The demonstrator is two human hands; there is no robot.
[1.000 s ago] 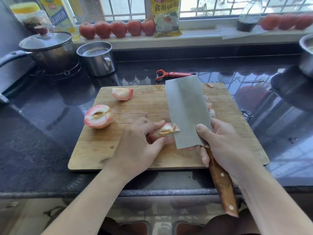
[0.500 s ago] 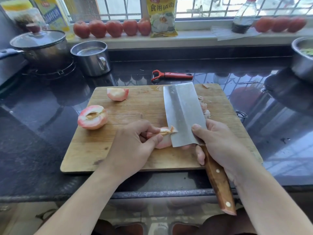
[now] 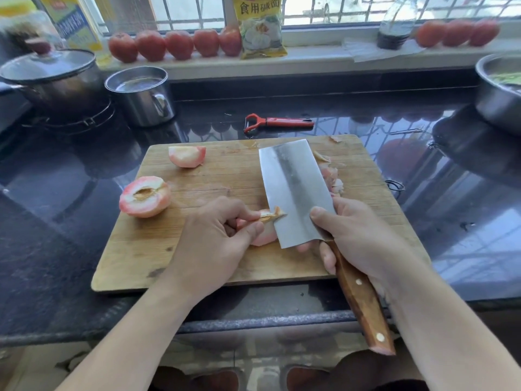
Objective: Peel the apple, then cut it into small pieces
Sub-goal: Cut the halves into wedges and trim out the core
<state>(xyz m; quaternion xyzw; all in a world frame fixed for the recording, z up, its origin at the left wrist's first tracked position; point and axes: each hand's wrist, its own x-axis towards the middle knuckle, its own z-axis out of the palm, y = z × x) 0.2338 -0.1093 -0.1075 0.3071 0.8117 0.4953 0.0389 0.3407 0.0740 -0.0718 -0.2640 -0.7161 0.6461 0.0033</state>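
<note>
Left hand (image 3: 214, 244) fingers pinch the apple quarter (image 3: 263, 231), right hand (image 3: 363, 235) grips the cleaver (image 3: 293, 190) (keep fingertips tucked, slice straight down)

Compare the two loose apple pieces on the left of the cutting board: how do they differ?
The apple half is bigger than the apple wedge. The half lies cut face up, showing its brown core; the wedge shows no core. The half overhangs the cutting board's left edge; the wedge sits near the far edge. Both are peeled and pink-tinged.
</note>
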